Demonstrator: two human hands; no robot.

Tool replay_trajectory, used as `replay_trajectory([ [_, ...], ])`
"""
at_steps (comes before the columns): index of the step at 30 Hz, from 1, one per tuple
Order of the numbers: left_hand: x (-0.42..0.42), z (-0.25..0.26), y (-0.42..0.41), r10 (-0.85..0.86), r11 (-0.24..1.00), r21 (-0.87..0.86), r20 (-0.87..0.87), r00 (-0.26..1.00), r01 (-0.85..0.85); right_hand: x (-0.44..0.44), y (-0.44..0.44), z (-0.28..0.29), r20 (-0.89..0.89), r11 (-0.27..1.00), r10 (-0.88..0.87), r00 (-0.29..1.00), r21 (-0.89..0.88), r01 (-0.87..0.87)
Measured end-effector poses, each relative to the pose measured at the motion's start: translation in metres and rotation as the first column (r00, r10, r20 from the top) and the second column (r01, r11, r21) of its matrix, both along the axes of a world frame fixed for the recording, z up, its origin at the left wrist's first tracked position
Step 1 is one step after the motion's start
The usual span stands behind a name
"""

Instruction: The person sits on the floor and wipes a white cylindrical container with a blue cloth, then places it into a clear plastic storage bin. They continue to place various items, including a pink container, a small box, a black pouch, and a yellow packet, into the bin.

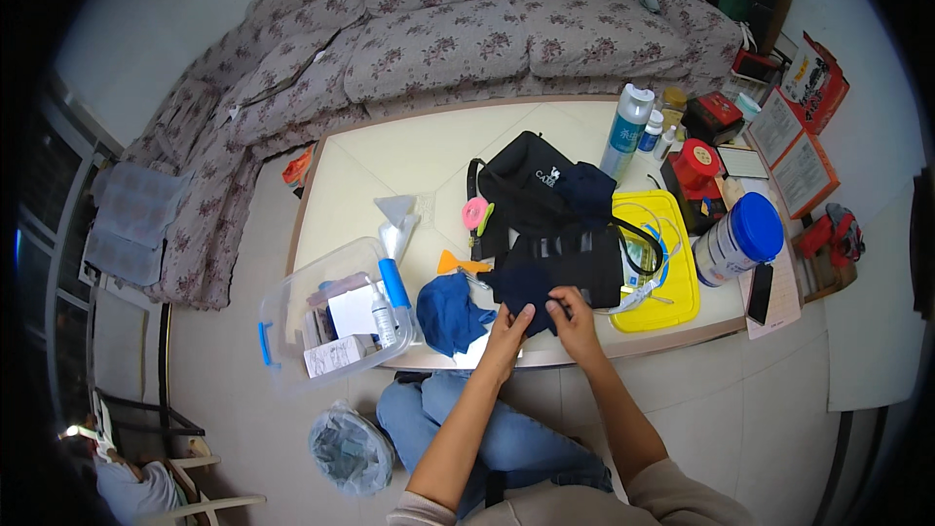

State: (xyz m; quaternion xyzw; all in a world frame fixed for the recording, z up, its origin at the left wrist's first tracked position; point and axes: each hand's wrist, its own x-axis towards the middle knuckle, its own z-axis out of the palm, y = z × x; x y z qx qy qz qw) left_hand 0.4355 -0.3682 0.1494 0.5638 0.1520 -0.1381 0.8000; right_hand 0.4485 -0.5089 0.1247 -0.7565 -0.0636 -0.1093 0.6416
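Both hands hold a dark navy cloth (527, 283) near the table's front edge. My left hand (509, 332) pinches its lower left, thumb on top. My right hand (575, 315) grips its lower right edge between thumb and fingers. Under and behind the cloth lies a black fabric item (592, 263), with a black bag (522, 161) bearing a printed logo farther back. A crumpled blue cloth (451, 314) rests to the left, below an orange plastic piece (460, 261). Beside the bag's strap is a pink round object (475, 212) with a green part.
A clear plastic bin (292, 299) with boxes and a bottle overhangs the table's left front. To the right are a yellow lid (676, 307), a blue-capped jar (738, 241), a spray can (627, 131) and a phone (760, 294). A lined waste bin (350, 449) stands on the floor.
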Motion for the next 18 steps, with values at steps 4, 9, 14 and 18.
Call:
replay_trajectory([
  [4, -0.004, -0.012, 0.009, 0.097, 0.993, -0.068, -0.021, 0.995, -0.098, -0.021, 0.018, -0.004, -0.129, 0.999, 0.005, 0.992, 0.038, 0.0],
  [9, -0.018, -0.031, 0.007, 0.015, 0.997, 0.082, -0.048, 0.999, -0.011, -0.017, 0.025, -0.049, -0.182, 0.991, 0.025, 0.983, 0.133, 0.0],
  [14, -0.01, -0.043, 0.009, -0.099, 0.881, 0.472, 0.269, 0.958, -0.041, 0.023, 0.015, -0.007, -0.052, 0.965, -0.12, 0.991, -0.24, 0.105],
  [18, -0.009, -0.045, 0.054, -0.311, 0.181, 0.937, 0.343, 0.886, -0.299, 0.041, 0.017, 0.021, 0.141, 0.815, -0.245, 0.959, -0.507, 0.282],
])
